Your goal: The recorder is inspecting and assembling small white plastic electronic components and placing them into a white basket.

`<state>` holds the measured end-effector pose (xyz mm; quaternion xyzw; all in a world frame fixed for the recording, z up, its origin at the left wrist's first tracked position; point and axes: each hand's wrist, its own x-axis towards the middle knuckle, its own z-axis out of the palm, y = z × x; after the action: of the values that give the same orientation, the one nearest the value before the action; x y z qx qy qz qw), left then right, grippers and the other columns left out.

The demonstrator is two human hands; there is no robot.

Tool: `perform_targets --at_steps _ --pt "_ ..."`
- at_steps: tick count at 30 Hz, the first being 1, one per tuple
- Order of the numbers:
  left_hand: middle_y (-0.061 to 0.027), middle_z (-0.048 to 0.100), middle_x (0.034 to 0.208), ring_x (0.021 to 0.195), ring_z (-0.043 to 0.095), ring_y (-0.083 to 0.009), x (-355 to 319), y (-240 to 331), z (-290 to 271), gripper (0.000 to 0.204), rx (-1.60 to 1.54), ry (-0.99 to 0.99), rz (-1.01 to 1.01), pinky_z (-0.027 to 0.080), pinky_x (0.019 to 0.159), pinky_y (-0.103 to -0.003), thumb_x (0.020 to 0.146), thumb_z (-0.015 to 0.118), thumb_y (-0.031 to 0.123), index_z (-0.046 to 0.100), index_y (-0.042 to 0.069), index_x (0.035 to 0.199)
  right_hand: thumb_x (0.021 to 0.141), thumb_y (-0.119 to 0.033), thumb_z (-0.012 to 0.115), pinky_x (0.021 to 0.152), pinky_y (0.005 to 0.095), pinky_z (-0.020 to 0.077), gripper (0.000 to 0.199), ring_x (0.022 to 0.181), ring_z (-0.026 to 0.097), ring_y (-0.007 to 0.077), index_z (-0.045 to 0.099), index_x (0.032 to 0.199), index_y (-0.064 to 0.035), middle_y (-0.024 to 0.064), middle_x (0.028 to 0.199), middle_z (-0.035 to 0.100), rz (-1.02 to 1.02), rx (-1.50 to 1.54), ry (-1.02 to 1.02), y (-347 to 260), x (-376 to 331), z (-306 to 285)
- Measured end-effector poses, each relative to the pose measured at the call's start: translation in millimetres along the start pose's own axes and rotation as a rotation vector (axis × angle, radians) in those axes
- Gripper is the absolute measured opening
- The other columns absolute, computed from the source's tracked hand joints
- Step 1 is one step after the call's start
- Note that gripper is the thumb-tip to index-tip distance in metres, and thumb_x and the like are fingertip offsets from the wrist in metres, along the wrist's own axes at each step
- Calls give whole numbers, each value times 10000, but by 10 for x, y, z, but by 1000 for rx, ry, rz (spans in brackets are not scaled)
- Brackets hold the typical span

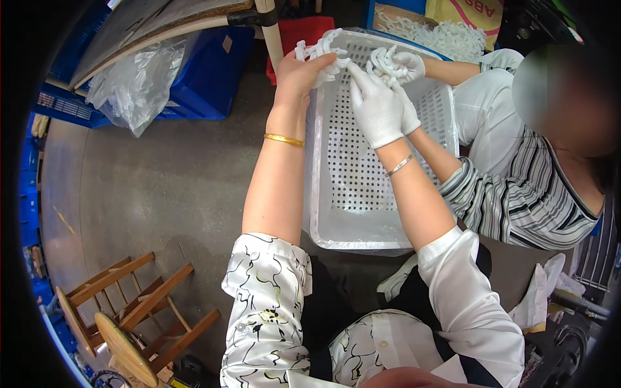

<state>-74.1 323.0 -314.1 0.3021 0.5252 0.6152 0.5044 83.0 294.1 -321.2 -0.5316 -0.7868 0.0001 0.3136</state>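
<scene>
My left hand (296,74) is bare, wears a gold bangle, and grips a bunch of white plastic parts (321,48) at the far left corner of a white perforated crate (349,194). My right hand (375,107), in a white glove, touches the same bunch from the right, fingers stretched along it. Both hands hover over the crate's far end. A co-worker's gloved hands (404,64) hold more white plastic parts (387,63) just right of mine.
The co-worker in a striped top (517,187) sits at the right. Behind the crate lie a box of white parts (446,35), a blue bin (207,71) and crumpled clear plastic (136,84). A wooden stool (129,317) stands at lower left on grey floor.
</scene>
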Motion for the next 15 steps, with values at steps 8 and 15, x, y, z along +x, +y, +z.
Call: perform_targets --at_steps 8,15 --pt "-130 701 970 846 683 -188 36 -60 -13 423 41 0 38 540 739 -300 689 848 82 628 -43 1029 913 -173 597 751 389 538 162 838 677 302 691 1037 -129 108 946 699 25 137 44 35 -188 54" --pt "-121 710 958 845 689 -187 -46 1 -35 382 14 -41 20 543 749 -299 703 841 83 659 -31 1019 910 -182 614 753 392 531 138 843 672 309 678 1003 -104 124 925 695 59 154 69 65 -156 29"
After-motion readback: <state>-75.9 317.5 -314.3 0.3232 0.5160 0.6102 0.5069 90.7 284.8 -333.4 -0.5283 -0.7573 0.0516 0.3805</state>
